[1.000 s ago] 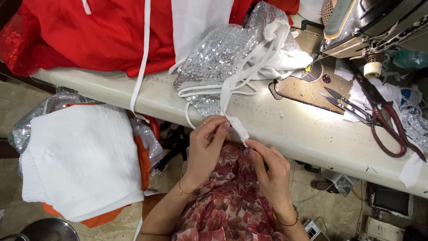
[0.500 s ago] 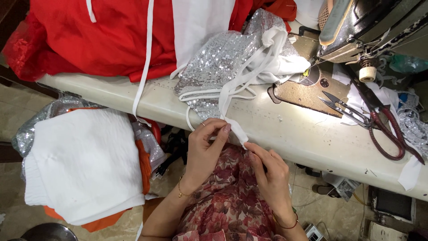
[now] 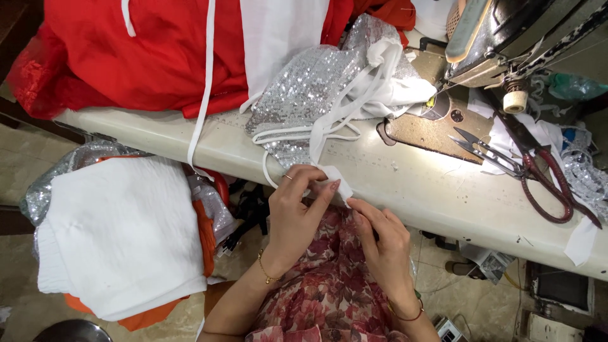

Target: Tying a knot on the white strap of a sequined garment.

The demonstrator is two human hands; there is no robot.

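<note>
**Head view: both hands pinch the end of a white fabric strap at the table edge**

Head view, body: white strap end [image 3: 334, 180] sits just over the near edge of the cream sewing table [image 3: 418, 190]. Left hand [image 3: 297, 202] grips it between thumb and fingers, clenched on the cloth. Right hand [image 3: 380, 234] has fingertips closed on the lower corner of the same end. The strap runs up to a silver sequin garment [image 3: 304, 88], glittery and scaly, with white lining bunched at its top. Judgement: the strap is already attached to the garment; its free end looks unfinished, so the work seems to be midway.

Outward: red cloth [image 3: 139, 57], matte and draped; folded white crinkled fabric [image 3: 120, 234] at left; dark sewing machine [image 3: 519, 38]; red-handled scissors [image 3: 538, 177] and small snips [image 3: 484, 152] near the needle plate.
</note>
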